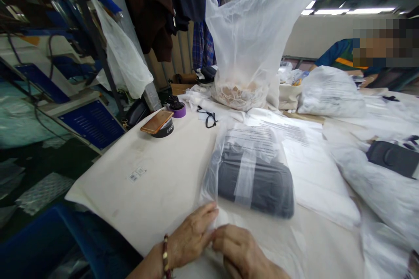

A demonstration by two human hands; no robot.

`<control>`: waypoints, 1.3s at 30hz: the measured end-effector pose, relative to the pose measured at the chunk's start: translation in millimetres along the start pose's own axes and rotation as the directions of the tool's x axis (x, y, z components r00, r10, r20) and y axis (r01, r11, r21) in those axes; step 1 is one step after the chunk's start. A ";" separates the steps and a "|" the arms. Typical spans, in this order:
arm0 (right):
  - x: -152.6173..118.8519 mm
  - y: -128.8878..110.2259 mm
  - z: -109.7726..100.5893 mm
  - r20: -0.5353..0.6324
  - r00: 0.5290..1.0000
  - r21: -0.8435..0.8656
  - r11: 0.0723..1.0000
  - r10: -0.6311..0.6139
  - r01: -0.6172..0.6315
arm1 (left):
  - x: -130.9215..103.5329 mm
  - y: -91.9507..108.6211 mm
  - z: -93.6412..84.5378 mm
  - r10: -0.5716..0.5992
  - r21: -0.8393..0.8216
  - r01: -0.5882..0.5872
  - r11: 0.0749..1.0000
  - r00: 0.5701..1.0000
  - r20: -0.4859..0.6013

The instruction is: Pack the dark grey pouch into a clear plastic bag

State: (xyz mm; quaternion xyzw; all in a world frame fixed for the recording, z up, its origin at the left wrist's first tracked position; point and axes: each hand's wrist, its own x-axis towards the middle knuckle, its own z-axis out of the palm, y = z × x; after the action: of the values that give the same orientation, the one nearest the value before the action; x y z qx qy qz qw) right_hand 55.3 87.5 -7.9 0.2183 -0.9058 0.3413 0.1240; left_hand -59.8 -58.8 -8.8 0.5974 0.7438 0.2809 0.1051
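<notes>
A clear plastic bag (252,148) with printed text lies on the white table (157,183), and a folded dark grey garment (258,185) sits inside it. Both hands pinch the bag's near open edge. My left hand (191,235), with a beaded bracelet at the wrist, grips the edge from the left. My right hand (240,250) holds the same edge just to the right, its fingertips touching those of the left.
A tall translucent bag (252,39) of pale items stands at the back. A phone (156,121) rests on a tape roll, next to a purple roll (178,109). More bagged garments (330,91) lie right. A person in blue (337,54) works far right. Clothes hang behind.
</notes>
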 end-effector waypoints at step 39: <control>-123.1 48.8 -97.2 0.208 0.952 -0.395 0.910 0.223 -0.127 | 31.5 -54.2 -45.3 0.372 0.177 -0.454 0.873 0.856 0.359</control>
State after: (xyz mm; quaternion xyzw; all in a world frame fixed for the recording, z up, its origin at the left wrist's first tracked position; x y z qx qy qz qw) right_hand 146.7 223.9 -9.8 0.1489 -0.9786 0.1407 0.0180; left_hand -135.4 -49.2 4.6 0.7894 0.6002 0.1001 0.0810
